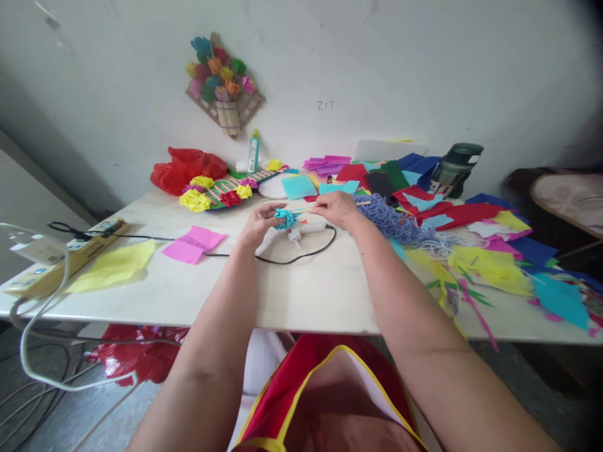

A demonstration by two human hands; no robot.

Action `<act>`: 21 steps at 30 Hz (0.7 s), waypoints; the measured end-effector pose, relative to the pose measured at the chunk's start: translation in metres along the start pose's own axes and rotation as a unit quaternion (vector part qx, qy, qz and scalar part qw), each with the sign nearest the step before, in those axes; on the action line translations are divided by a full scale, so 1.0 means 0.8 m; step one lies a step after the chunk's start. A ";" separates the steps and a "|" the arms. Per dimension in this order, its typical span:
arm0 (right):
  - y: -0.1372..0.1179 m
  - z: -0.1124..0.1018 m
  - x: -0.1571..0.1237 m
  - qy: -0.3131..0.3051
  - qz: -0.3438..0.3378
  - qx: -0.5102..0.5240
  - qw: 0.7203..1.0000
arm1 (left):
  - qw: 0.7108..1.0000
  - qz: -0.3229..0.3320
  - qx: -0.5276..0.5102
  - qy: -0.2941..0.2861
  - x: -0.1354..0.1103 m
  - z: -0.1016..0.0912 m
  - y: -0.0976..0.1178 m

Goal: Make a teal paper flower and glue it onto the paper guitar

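Between the fingers of my left hand [262, 224] is a crumpled blue paper flower [285, 218], pinched at its edge. A thin wooden stick [362, 203] passes through the closed fingers of my right hand [335, 208], its other end pointing left toward the flower. Whether stick and flower touch is too small to tell. Just below both hands a white glue gun [306, 228] lies on the table, its black cord curving round to the left. Left of my left hand rests a flat pink paper square [193, 244].
A yellow sheet [115, 266] and a power strip [66, 257] lie at the left. Behind are a flower-decorated piece [226, 191], a glue bottle [253, 152] and red plastic [188, 171]. Purple yarn [396, 220], coloured paper scraps [490, 270] and a dark bottle [455, 169] crowd the right.
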State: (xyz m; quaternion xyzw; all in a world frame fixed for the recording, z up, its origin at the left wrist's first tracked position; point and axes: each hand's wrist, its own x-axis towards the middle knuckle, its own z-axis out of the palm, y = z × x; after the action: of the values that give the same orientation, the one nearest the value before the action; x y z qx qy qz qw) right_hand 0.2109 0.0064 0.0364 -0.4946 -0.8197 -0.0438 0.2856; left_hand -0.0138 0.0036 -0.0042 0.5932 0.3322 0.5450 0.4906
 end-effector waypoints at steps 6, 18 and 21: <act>-0.001 0.001 -0.001 0.006 0.002 0.024 1.000 | 1.000 0.003 -0.008 0.005 -0.001 0.001 0.000; 0.017 -0.005 -0.002 0.015 0.021 0.026 0.999 | 0.999 0.010 -0.024 0.022 0.002 -0.002 -0.003; 0.022 -0.004 -0.002 0.026 0.036 0.055 0.997 | 0.999 0.011 -0.040 0.032 0.001 -0.001 -0.003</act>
State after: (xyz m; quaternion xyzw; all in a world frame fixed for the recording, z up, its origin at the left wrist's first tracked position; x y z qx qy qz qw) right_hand 0.2277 0.0130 0.0346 -0.5065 -0.7944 -0.0016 0.3352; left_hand -0.0144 0.0056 -0.0060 0.5592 0.3188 0.5817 0.4972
